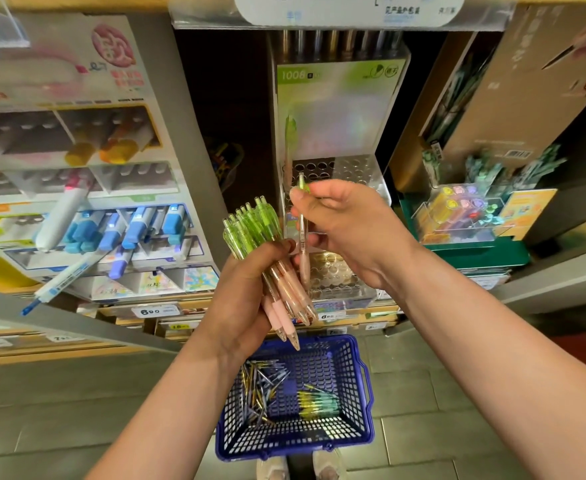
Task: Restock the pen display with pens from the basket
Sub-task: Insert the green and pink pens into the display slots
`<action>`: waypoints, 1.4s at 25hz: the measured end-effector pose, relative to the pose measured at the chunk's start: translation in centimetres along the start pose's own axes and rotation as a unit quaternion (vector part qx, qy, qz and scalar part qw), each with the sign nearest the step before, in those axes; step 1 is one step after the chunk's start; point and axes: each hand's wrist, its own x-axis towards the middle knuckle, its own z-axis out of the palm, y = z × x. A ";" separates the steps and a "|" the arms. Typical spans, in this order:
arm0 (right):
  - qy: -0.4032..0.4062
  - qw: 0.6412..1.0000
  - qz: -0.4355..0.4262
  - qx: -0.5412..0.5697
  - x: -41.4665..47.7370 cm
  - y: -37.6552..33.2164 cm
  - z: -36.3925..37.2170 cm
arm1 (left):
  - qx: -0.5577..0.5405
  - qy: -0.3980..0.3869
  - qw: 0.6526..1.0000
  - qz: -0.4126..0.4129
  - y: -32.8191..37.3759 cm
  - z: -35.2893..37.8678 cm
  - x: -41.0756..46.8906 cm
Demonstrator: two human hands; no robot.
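**Grip.** A bundle of green-capped pens (250,230) with pink grips is held in the left hand (246,282), fingers curled round the barrels, tips pointing down. A single pen (302,237) of the same kind is pinched upright between thumb and fingers of the right hand (347,226), just in front of the display.

**Display.** The clear perforated pen rack (352,166) is seen almost unfilled. Most holes in the upper and lower tiers are open. One green-topped pen (289,136) appears to stand at its left edge, though it is blurred.

**Basket.** The blue basket (362,57) is set on the floor below the hands. Loose metallic pens (262,386) and a green-yellow cluster (317,403) lie in it.

**Progress.** The task is judged to be at an early stage: at most one pen is placed, the held bundle is yet to be slotted, and stock is left in the basket.
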 end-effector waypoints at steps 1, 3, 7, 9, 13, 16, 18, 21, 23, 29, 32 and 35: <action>-0.006 0.999 0.014 0.031 0.1 0.0 -0.1 | 0.007 0.009 1.000 0.001 0.0 0.0 0.0; -0.021 0.996 0.037 0.078 0.0 -0.2 -0.6 | 0.009 0.016 1.000 0.000 0.1 -0.1 0.0; -0.009 0.997 -0.032 0.066 0.5 -2.7 -2.3 | -0.014 0.008 1.000 -0.014 0.3 -0.5 -0.2; 0.068 0.988 -0.111 0.081 1.4 -4.4 -2.8 | -0.022 -0.014 1.000 -0.014 0.3 -0.6 -0.3; 0.148 0.957 -0.249 0.030 3.8 -6.3 -3.1 | -0.012 -0.023 1.000 -0.006 0.4 -0.6 -0.3; 0.156 0.943 -0.281 -0.087 4.7 -6.1 -2.6 | -0.011 -0.026 1.000 -0.002 0.5 -0.6 -0.1; 0.164 0.933 -0.288 -0.140 5.1 -5.4 -2.1 | -0.013 -0.027 1.000 -0.002 0.6 -0.8 0.0; 0.169 0.925 -0.293 -0.175 5.6 -4.5 -1.7 | -0.017 -0.031 0.999 -0.003 0.6 -1.0 0.1; 0.163 0.915 -0.294 -0.225 5.8 -3.9 -1.5 | -0.020 -0.031 0.999 -0.004 0.5 -1.1 0.1; 0.172 0.887 -0.301 -0.306 5.9 -2.8 -0.9 | -0.016 -0.007 1.000 -0.008 0.3 -1.4 0.0; 0.179 0.870 -0.307 -0.340 6.0 -3.0 -0.8 | -0.016 -0.004 1.000 -0.010 0.0 -1.4 -0.1; 0.177 0.874 -0.286 -0.351 5.9 -2.9 -0.9 | -0.013 -0.006 1.000 -0.011 -0.1 -1.3 -0.2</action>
